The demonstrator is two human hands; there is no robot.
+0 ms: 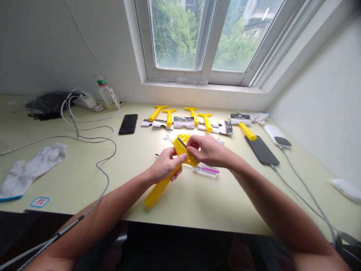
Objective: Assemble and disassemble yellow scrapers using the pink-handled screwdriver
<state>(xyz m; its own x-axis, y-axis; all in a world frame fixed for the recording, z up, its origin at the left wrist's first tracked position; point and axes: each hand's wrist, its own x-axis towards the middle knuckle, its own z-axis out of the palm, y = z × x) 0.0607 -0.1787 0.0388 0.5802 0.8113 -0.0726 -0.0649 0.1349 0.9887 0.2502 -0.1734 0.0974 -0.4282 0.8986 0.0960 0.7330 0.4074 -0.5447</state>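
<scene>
My left hand (pixel 168 163) is wrapped round a yellow scraper (pixel 159 191) where its handle meets the wide head, thumb on the head. The scraper is held tilted above the table, handle toward me. A dark strip (pixel 182 143) runs along the head's far edge. My right hand (pixel 203 149) is closed in a pinch at that strip; whatever sits between its fingertips is hidden. Just behind the hands lie several small yellow pieces (pixel 184 137) and a scatter of tiny metal parts (pixel 167 138). A screwdriver with a clear and purple handle (pixel 207 170) lies below my right hand.
Several yellow scrapers (pixel 207 122) rest on printed cards (pixel 184 122) along the back. One more scraper (pixel 247 131) lies right, by a dark phone (pixel 262 149) and a white power bank (pixel 277 135). Left are a black phone (pixel 128 124), bottle (pixel 106 94), looping cables (pixel 105 169) and a glove (pixel 34 167).
</scene>
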